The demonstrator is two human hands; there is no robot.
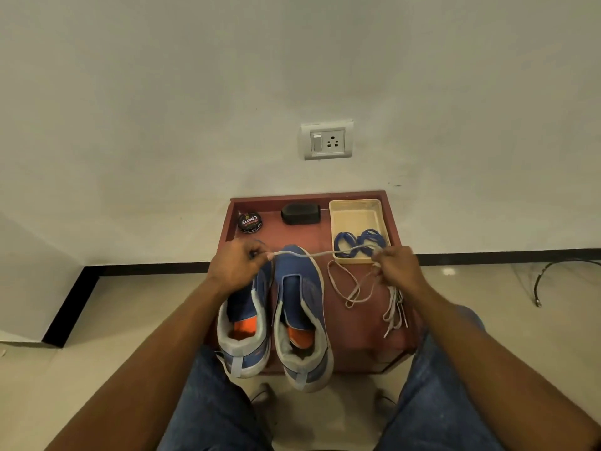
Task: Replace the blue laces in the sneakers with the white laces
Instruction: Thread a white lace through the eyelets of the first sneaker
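Two blue sneakers stand side by side on a low red table (357, 346), heels toward me: the left sneaker (244, 333) and the right sneaker (300, 307), both without laces. A white lace (312, 254) is stretched above them. My left hand (235, 266) pinches one end of it, and my right hand (398, 268) grips the other part, with loops and loose ends (353, 288) hanging down onto the table. The blue laces (359, 242) lie coiled in a cream tray (354, 209) at the table's back right.
A round shoe polish tin (249, 222) and a black brush (300, 213) sit at the back of the table. A wall socket (327, 140) is above. A black cable (553, 275) lies on the floor at right. My knees flank the table.
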